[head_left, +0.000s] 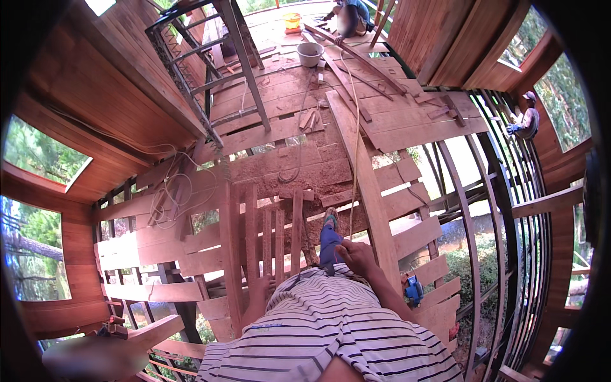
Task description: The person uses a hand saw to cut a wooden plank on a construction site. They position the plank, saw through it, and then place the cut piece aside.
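My left hand [261, 284] is low beside my waist, at the near ends of several narrow wooden strips [267, 239]. Its fingers are partly hidden, so whether it grips a strip is unclear. In front of my right thigh, my right hand [358, 256] is closed with curled fingers; whatever may be inside does not show. A long wide plank [361, 172] runs away from me just beyond that hand. To the right of my right forearm rests a blue power tool [413, 290] on the floor boards.
Gaps show between the floor boards [407, 202], and open beams [461, 191] lie to the right. A metal ladder [219, 83] stands far left. Cable loops [172, 197] lie left. Ahead are a bucket [310, 55], loose planks and a crouching person [350, 19]; another person [526, 120] is at right.
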{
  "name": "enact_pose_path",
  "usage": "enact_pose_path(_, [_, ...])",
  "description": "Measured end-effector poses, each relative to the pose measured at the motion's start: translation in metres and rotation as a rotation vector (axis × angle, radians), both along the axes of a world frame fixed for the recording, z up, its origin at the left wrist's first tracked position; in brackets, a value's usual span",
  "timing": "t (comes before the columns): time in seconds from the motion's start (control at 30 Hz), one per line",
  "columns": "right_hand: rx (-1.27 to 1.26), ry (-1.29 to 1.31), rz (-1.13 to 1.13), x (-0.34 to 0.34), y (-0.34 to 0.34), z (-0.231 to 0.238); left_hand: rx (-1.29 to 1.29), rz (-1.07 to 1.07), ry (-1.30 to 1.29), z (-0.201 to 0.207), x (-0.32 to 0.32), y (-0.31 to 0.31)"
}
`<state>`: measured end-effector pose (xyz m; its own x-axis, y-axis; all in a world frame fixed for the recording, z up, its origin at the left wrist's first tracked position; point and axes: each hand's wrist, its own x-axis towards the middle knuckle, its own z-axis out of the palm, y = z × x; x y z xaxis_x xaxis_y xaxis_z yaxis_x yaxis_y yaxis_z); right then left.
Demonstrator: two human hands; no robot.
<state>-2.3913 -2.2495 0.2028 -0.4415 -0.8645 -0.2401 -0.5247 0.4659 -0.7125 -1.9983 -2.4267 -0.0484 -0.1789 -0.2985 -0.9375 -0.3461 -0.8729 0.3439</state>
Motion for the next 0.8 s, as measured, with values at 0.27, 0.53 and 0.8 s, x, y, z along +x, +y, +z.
enact_pose_path(0.27, [-0.164,0.064,0.009,-0.155,-0.126,0.033,-0.131,0.076,0.020,0.039,-0.137,-0.107])
enact_pose_path(0.53, [-0.079,0.133,-0.048,-0.263,-0.186,0.035,-0.365,-0.168,0.016,0.037,-0.240,-0.190])
enact_pose_path(0.8, [0.029,0.149,-0.391,-0.312,-0.205,0.015,-0.432,-0.920,-0.163,0.012,-0.349,-0.321])
